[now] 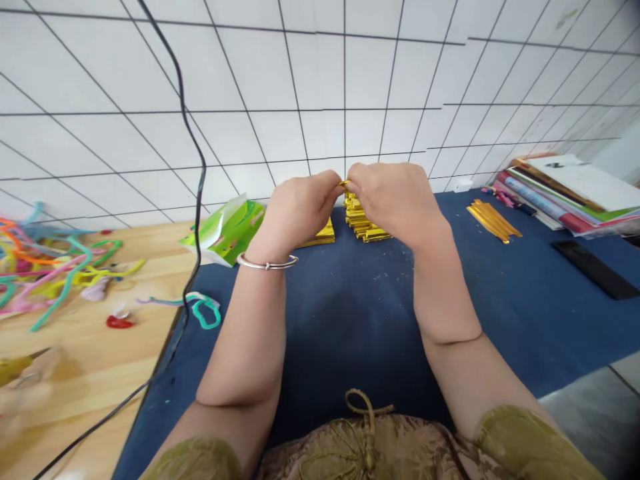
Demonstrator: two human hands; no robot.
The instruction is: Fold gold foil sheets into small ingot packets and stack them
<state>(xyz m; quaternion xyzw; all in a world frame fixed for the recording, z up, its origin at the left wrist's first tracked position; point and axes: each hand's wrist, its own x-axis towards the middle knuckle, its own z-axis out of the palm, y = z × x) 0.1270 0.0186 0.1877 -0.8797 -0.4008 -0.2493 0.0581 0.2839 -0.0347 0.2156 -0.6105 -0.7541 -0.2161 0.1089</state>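
Olive patterned clothing (pixel 410 447) is seen at the near edge of the blue table (pixel 350 313). Farther off, a thin golden strip (pixel 344 184) is pinched between the left hand (pixel 303 208) and the right hand (pixel 393 199). On the table's far side, a left golden stack (pixel 325 234) and a right golden stack (pixel 359 219) are partly hidden by the hands, backed by a white tiled wall (pixel 315 73).

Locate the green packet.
In the head view, the green packet lies left of the left hand, near the tiled wall, partly behind the black cable.
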